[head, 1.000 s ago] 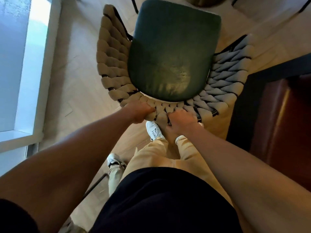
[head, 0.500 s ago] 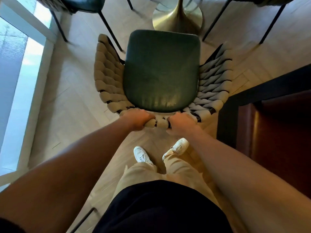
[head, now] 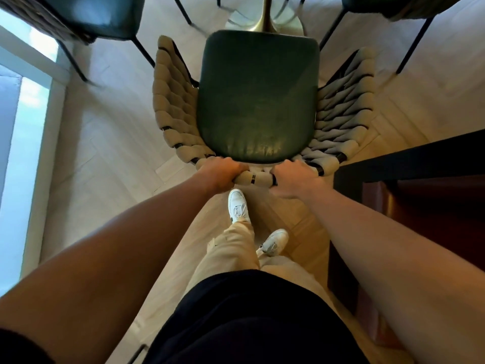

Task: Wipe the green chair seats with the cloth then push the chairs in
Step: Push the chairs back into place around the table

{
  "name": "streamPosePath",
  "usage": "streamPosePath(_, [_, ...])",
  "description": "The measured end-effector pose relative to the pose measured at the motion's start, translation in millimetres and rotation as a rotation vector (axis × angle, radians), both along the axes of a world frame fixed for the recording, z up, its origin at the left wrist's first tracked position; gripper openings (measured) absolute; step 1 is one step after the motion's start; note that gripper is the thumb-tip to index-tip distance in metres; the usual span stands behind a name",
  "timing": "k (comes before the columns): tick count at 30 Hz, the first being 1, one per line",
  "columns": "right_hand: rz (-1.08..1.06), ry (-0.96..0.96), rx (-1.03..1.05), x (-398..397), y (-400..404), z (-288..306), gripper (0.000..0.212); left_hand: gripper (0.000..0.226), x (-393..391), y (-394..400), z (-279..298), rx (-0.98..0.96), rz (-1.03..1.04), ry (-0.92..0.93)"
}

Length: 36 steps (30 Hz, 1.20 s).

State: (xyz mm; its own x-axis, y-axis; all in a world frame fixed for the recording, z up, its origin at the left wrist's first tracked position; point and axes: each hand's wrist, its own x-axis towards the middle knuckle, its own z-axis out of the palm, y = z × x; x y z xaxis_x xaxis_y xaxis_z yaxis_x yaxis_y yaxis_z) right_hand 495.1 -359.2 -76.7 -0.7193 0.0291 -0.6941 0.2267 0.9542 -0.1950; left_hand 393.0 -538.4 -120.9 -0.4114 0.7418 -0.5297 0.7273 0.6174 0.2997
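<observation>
Left hand [head: 219, 172] and right hand [head: 295, 177] both clench the woven backrest [head: 258, 177] of the green chair [head: 258, 95], fingers curled over its top rail at 6 o'clock of the seat, the two hands close together with a short stretch of weave between them. No cloth is in view in either hand.

Change noted: over the last second the chair has travelled forward, away from the body. The gold table base [head: 265, 21], absent from view a second ago, now sits at 12 o'clock with the seat's front edge overlapping it in this view. One white shoe [head: 237, 204] is stepped ahead of the other. Judgement: wiping of this seat is done and the push-in is nearly complete.

Surroundings: a second chair [head: 86, 17] stands at 10 o'clock, a third [head: 393, 6] at 1 o'clock, their dark legs just beside the woven arms. A dark cabinet [head: 420, 164] lies at 3 o'clock, a window [head: 15, 143] at 9 o'clock.

Obstruction risk: neighbouring legs and the table base
</observation>
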Motion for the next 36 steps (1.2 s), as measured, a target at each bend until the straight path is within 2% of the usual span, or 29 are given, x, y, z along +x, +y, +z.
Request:
streamPosePath(7, [-0.032, 0.034, 0.049, -57.5, 27.5, -10.7, 0.023, 0.042, -60.1, 31.5, -8.8, -0.007, 0.012, 0.038])
streamPosePath(11, [-0.035, -0.014, 0.087, -77.4, 39.2, -19.0, 0.024, 0.042, -78.2, 46.9, -14.0, 0.039, -0.001, 0.082])
streamPosePath(16, [-0.082, -0.051, 0.065, -82.8, 51.2, -25.5, 0.028, 0.051, -72.9, 59.7, -26.3, -0.013, 0.026, 0.09])
streamPosePath(27, [-0.075, -0.047, 0.025, -70.6, 58.0, -28.6, 0.029, 0.048, -54.0, 63.2, -21.8, -0.039, 0.115, 0.061])
streamPosePath(33, [-0.017, -0.102, 0.018, -64.5, 67.2, -37.7, 0.04, 0.052, -40.0, 64.1, -22.2, -0.077, 0.09, 0.102])
streamPosePath(36, [0.033, -0.185, -0.035, -67.7, 75.1, -40.7, 0.062, 0.055, -38.9, 68.3, -19.9, -0.086, 0.075, 0.123])
